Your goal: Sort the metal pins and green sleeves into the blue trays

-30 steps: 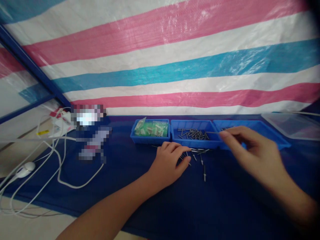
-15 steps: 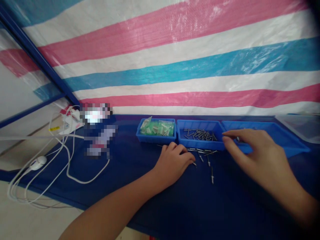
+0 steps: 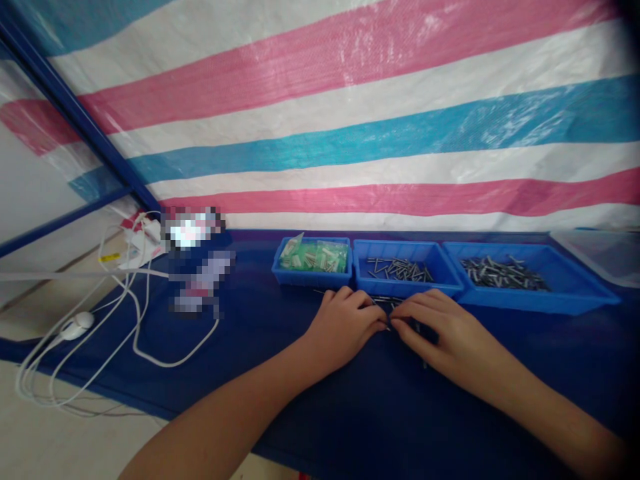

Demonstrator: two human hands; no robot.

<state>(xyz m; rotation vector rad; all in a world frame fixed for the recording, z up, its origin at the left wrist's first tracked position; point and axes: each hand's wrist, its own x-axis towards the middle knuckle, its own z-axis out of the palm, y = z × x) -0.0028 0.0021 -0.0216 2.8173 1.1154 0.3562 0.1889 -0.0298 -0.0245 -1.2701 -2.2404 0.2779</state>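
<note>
My left hand [image 3: 347, 327] rests on the blue cloth with its fingers curled and pinched together at a small metal pin. My right hand [image 3: 445, 337] lies beside it, fingertips meeting the left hand's fingertips over the loose metal pins [image 3: 387, 301] on the cloth; what it pinches is hidden. Just behind the hands stand three blue trays: the left tray [image 3: 311, 277] holds green and white plastic pieces, the middle tray [image 3: 405, 285] holds a few metal pins, the right tray [image 3: 530, 300] holds many pins.
A clear plastic box [image 3: 597, 257] sits at the far right. White cables [image 3: 125, 313] and a power strip [image 3: 143, 243] lie on the left of the blue-covered table [image 3: 280, 393]. A striped tarp [image 3: 350, 113] hangs behind. A blue frame bar [image 3: 75, 113] slants at the left.
My right hand left the right tray, where it released a pin, and came down left to meet my left hand over the loose pins. The left hand barely moved.
</note>
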